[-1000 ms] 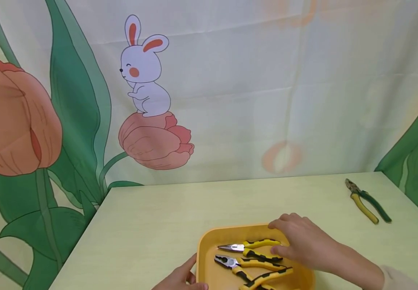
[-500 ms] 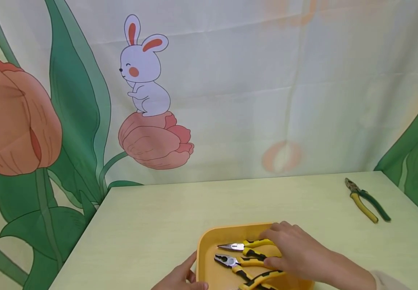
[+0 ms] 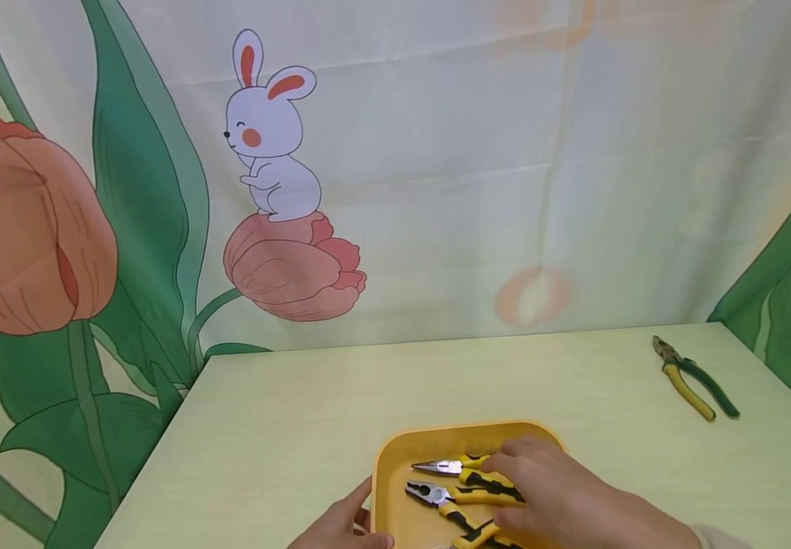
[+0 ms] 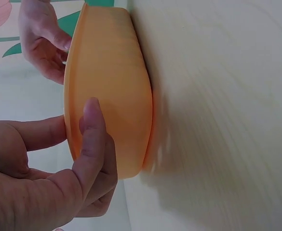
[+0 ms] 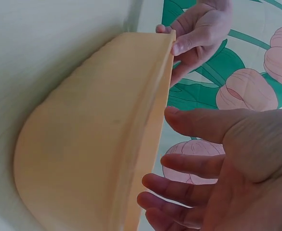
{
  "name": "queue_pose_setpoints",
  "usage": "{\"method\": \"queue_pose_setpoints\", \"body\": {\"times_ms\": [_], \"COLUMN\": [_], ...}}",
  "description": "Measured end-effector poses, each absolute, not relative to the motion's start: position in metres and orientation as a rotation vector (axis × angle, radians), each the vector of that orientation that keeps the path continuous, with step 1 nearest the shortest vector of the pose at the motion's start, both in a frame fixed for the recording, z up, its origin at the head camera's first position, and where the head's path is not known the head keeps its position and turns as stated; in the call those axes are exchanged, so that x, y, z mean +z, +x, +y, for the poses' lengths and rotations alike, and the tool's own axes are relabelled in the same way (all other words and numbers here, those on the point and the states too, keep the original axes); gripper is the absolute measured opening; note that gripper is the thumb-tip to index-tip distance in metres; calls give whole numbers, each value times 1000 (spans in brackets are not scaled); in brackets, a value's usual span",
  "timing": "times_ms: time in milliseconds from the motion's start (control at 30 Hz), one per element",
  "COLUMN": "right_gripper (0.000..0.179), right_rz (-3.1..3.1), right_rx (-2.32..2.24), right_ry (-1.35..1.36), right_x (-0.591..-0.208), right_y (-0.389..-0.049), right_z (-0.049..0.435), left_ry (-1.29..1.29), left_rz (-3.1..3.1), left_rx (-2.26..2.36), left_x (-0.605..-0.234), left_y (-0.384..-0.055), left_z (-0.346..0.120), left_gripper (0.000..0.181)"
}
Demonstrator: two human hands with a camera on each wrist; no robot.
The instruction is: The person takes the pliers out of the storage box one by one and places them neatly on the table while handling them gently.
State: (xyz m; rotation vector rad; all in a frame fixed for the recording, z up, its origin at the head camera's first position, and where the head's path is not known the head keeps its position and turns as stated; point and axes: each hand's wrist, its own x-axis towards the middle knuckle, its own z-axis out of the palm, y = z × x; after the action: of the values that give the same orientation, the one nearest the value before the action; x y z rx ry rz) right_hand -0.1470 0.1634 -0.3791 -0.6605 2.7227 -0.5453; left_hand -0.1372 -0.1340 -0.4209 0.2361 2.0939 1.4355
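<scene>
A yellow tray [image 3: 436, 434] holds several pliers with yellow-and-black handles. Needle-nose pliers [image 3: 445, 467] lie farthest back, and combination pliers [image 3: 436, 494] just in front; another pair's handle [image 3: 474, 536] crosses theirs. At the tray's left side, my left hand [image 3: 340, 526] pinches the rim between thumb and fingers, as the left wrist view confirms on the tray wall [image 4: 112, 72]. My right hand [image 3: 553, 496] hovers over the tray's right part, covering some handle ends. In the right wrist view, this right hand [image 5: 242, 173] has its fingers spread and relaxed, with nothing held.
On the pale table [image 3: 285, 427], separate pliers [image 3: 693, 381] with one yellow and one green handle lie at the far right. A printed curtain [image 3: 436, 191] with a rabbit and tulips hangs behind the table's back edge.
My right hand has moved left and toward me, from the tray's back right rim to above the pliers' handles. The left hand and the tray stay in place.
</scene>
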Motion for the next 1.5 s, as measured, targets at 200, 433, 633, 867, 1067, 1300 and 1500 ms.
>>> {"method": "queue_pose_setpoints", "body": {"times_ms": [200,433,633,867,1067,1300,1500], "right_gripper": [47,40,31,26,30,38,38], "right_rz": [2675,2583,2507,2457,2426,2418,2385], "right_rx": [-447,-405,-461,-473,-490,-505,-482], "right_ry": [-674,-653,-578,-614,-610,-692,-698], "right_x": [-386,-394,-397,-395,-393,-390,-389], "right_y": [-148,-152,-149,-147,-145,-141,-143], "right_z": [161,155,151,147,149,162,168], "left_ry": [291,244,234,163,38,28,1], "left_rz": [2116,2119,2116,2100,2115,2148,2156], "left_rx": [1412,1396,1405,1373,1348,1358,1341], "left_x": [-420,-418,-418,-424,-422,-414,-414], "left_y": [-137,-137,-137,-143,-144,-139,-140], "left_z": [-134,-134,-134,-137,-134,-130,-128], "left_gripper": [82,80,76,77,67,60,60]}}
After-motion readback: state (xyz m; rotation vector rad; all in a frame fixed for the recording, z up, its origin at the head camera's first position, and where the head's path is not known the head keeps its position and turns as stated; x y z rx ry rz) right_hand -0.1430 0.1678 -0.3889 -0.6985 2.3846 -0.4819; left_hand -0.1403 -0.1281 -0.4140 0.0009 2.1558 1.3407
